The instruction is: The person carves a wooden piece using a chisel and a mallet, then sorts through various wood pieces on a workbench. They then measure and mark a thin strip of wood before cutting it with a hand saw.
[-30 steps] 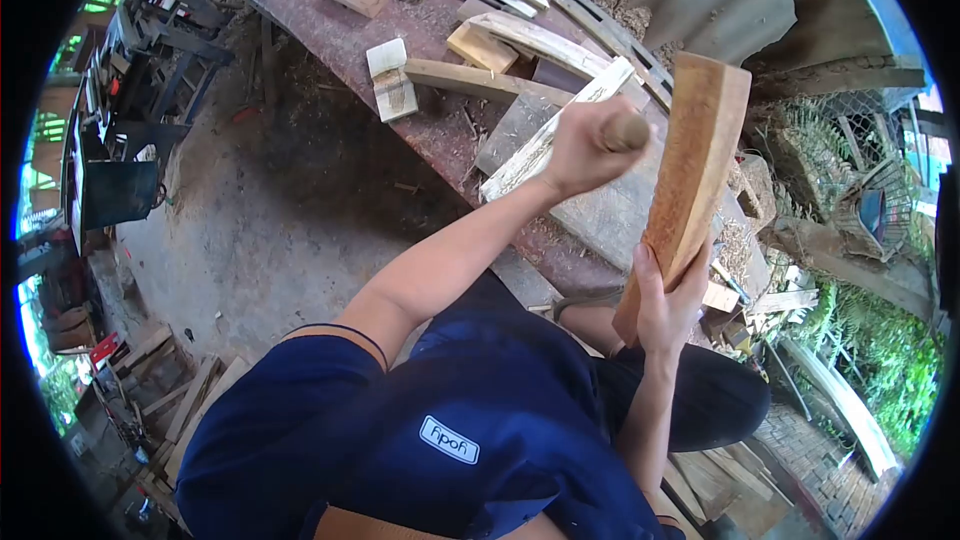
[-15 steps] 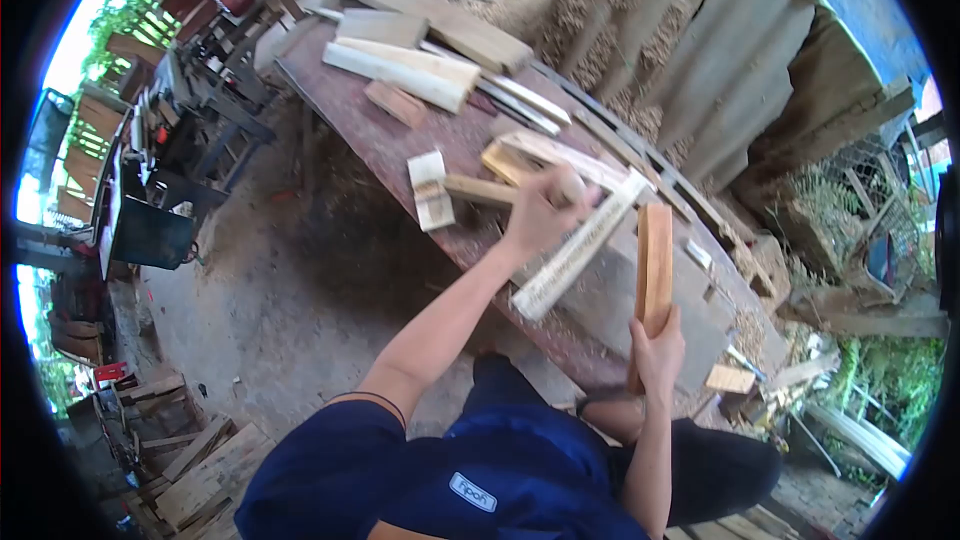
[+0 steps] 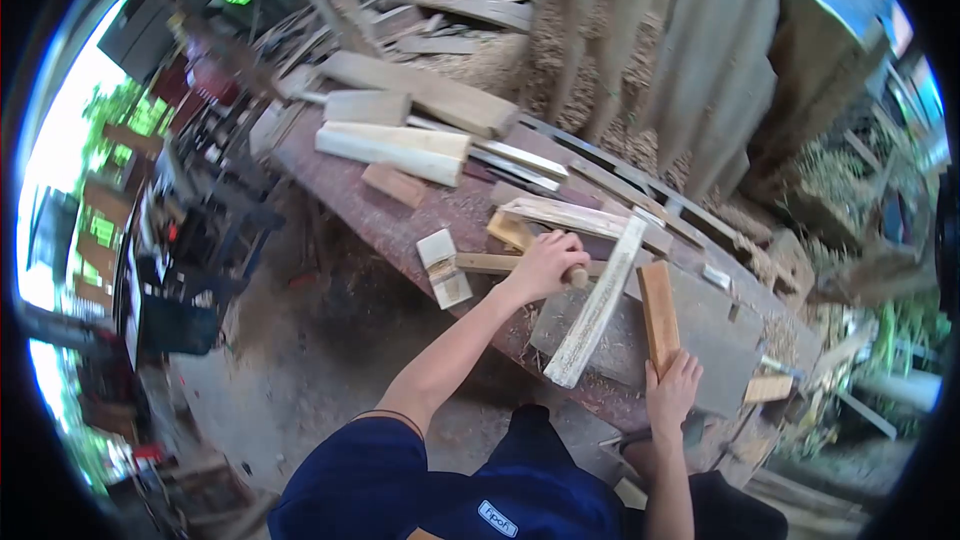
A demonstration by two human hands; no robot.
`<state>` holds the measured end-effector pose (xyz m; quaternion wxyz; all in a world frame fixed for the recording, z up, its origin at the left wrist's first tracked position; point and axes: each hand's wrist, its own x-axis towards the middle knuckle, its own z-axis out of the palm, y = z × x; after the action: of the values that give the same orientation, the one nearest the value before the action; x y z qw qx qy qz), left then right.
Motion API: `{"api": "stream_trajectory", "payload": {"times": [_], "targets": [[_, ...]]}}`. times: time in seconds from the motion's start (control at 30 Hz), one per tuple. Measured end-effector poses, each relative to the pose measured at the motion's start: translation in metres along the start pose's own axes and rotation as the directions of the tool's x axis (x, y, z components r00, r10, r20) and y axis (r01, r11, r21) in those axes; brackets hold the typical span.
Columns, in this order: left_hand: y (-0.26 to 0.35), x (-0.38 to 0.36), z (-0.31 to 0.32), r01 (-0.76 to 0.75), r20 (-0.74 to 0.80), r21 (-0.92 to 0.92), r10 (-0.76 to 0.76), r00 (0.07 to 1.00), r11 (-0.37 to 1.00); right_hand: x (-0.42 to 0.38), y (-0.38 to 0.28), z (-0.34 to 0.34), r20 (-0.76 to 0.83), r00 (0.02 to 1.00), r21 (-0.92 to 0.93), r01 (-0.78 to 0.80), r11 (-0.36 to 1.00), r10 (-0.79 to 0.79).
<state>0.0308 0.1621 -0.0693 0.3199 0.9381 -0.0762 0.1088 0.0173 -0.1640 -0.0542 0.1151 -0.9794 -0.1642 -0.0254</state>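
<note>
My left hand [image 3: 545,265] is closed around a round-ended wooden handle [image 3: 576,277] above the bench; the rest of that tool is hidden. Behind this hand lies a thin wooden bar [image 3: 484,263]. Just right of it, a long whitish wood strip [image 3: 598,305] slants across a flat grey board [image 3: 705,340]. My right hand [image 3: 673,390] grips the near end of an orange-brown wood bar [image 3: 658,315], fingers wrapped round it. A pale notched block [image 3: 444,268] sits at the bench's near edge, left of my left hand.
The reddish workbench [image 3: 340,195] carries several planks [image 3: 395,150] and a small brown block [image 3: 393,184] at its far left. Corrugated sheets [image 3: 715,60] stand behind, with wood shavings around them. Scrap wood [image 3: 450,5] is piled at the back. Concrete floor [image 3: 250,400] lies below left.
The view has shifted, so the bench sits lower in it. My left hand has turned, the handle's end now pointing right and down. The right hand's bar has tilted left.
</note>
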Motion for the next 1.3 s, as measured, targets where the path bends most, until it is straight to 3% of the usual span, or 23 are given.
{"api": "stream_trajectory", "payload": {"times": [0.27, 0.33, 0.43, 0.5, 0.57, 0.67, 0.77, 1.07, 1.27, 1.3], "targets": [[-0.008, -0.008, 0.006, 0.006, 0.101, -0.088, 0.003, 0.995, 0.996, 0.001, -0.002, -0.005, -0.061, 0.998, -0.042, -0.021, 0.999, 0.019], [-0.009, -0.011, 0.0, 0.008, 0.142, -0.094, 0.006, 0.99, 0.995, -0.001, -0.002, -0.004, -0.076, 0.997, 0.019, -0.01, 1.0, 0.011], [-0.009, -0.016, 0.001, -0.041, 0.107, -0.11, 0.053, 0.993, 0.993, 0.003, 0.002, -0.002, -0.103, 0.995, 0.019, -0.007, 1.0, 0.009], [-0.01, -0.028, 0.006, 0.002, 0.1, -0.129, 0.011, 0.995, 0.992, -0.012, -0.001, 0.002, -0.086, 0.996, 0.023, -0.016, 1.0, 0.018], [-0.01, -0.034, 0.005, -0.023, 0.059, -0.131, 0.031, 0.998, 0.991, -0.009, 0.001, 0.007, -0.123, 0.992, -0.008, -0.043, 0.999, 0.042], [-0.012, -0.053, 0.005, 0.051, -0.078, -0.051, -0.055, 0.995, 0.997, -0.01, 0.003, 0.009, -0.128, 0.991, -0.007, -0.036, 0.999, 0.034], [-0.005, -0.068, -0.007, 0.063, -0.199, -0.119, -0.086, 0.976, 0.991, -0.008, 0.002, 0.01, -0.125, 0.992, -0.019, -0.019, 1.0, 0.016], [0.015, -0.128, -0.025, 0.108, -0.354, -0.123, -0.145, 0.924, 0.987, -0.007, 0.005, 0.019, -0.099, 0.995, -0.044, -0.014, 0.999, 0.009], [0.059, -0.177, -0.05, 0.134, -0.395, -0.052, -0.144, 0.907, 0.99, 0.013, 0.029, -0.003, 0.079, 0.997, 0.087, -0.033, 0.996, 0.026], [0.062, -0.185, -0.054, 0.145, -0.387, -0.051, -0.153, 0.909, 0.988, 0.026, 0.036, -0.016, 0.069, 0.997, -0.021, 0.018, 1.0, -0.016]]}}
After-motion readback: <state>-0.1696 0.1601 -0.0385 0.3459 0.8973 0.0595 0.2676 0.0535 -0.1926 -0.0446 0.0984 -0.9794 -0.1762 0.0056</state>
